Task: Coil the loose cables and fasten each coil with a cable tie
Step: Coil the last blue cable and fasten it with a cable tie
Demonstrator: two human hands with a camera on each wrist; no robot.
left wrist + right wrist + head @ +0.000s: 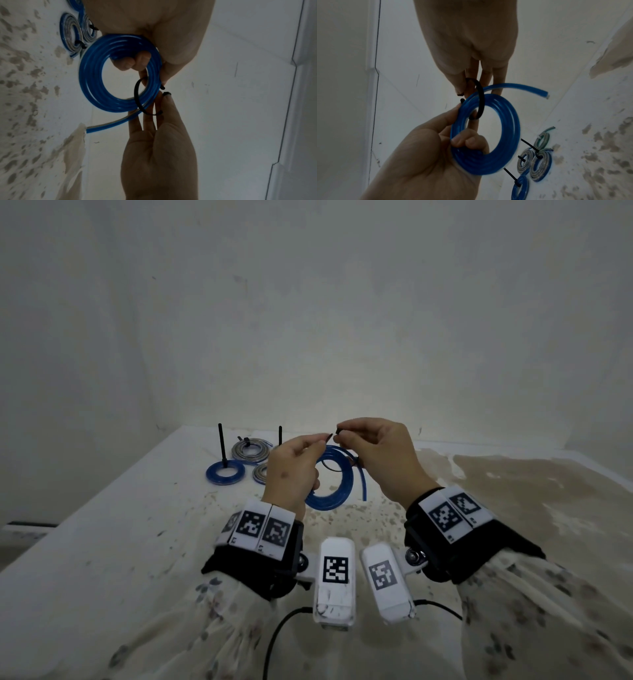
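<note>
A blue cable coil (330, 498) hangs above the table between both hands, one loose end (363, 487) drooping to the right. My left hand (320, 441) grips the coil (96, 70) with its lower fingers curled through the ring and pinches the pointed tail of a black cable tie (137, 97). The tie loops around the coil's strands (479, 97). My right hand (342, 433) pinches the tie's small square head (167, 93) between thumb and fingertip. Tail tip and head sit a small gap apart, not joined.
Several tied coils lie at the table's back left: a blue one (224, 472) with its tie tail standing upright and grey ones (250, 450) beside it. The white table (137, 525) is stained brown on the right. A wall stands close behind.
</note>
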